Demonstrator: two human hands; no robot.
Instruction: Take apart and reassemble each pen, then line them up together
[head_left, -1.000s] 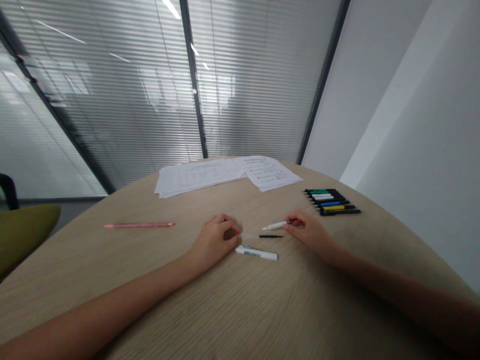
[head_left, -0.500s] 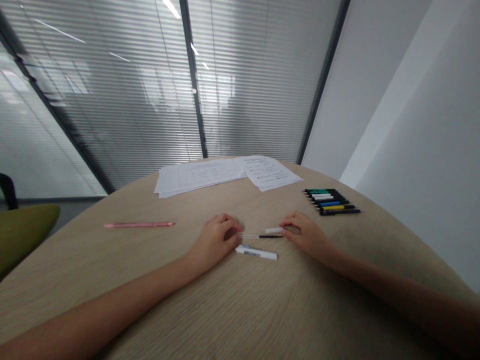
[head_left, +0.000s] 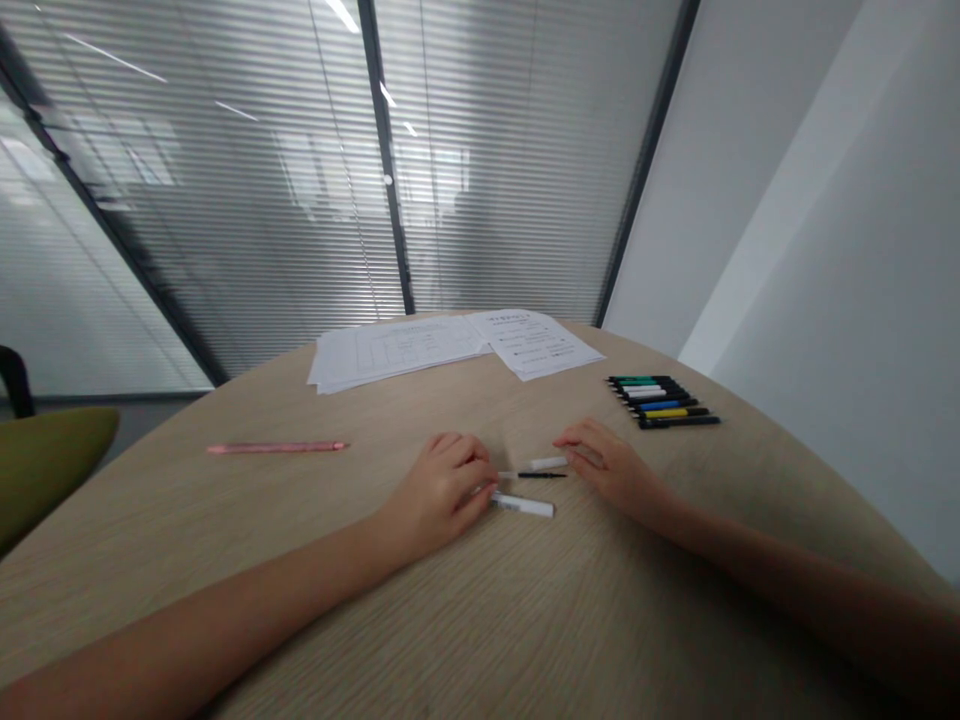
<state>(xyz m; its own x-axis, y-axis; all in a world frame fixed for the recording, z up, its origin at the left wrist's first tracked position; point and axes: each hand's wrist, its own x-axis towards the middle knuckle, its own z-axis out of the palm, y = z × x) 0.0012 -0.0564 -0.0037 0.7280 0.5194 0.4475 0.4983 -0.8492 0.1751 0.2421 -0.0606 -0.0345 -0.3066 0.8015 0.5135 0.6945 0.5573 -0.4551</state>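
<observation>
My left hand [head_left: 448, 487] rests on the table with its fingers curled together around the near end of a white pen barrel [head_left: 529, 506], hiding that end. Behind the barrel lies an ink refill [head_left: 541, 475] with a black half and a clear half; its clear end runs up to my left fingertips. A short white pen part [head_left: 548, 463] lies just beyond the refill, with its right end beside my right fingertips. My right hand [head_left: 606, 463] is open there, thumb and fingers apart, with nothing visible gripped.
A pink pen [head_left: 277, 448] lies to the left on the wooden table [head_left: 420, 640]. Several pens [head_left: 664, 403] form a row at the right. Printed sheets [head_left: 405, 350] lie at the far edge. A green chair [head_left: 52, 460] stands at the left.
My left hand has shifted right, off the refill's end and over the barrel's end. My right hand brought the white part left, laid it behind the refill and let go.
</observation>
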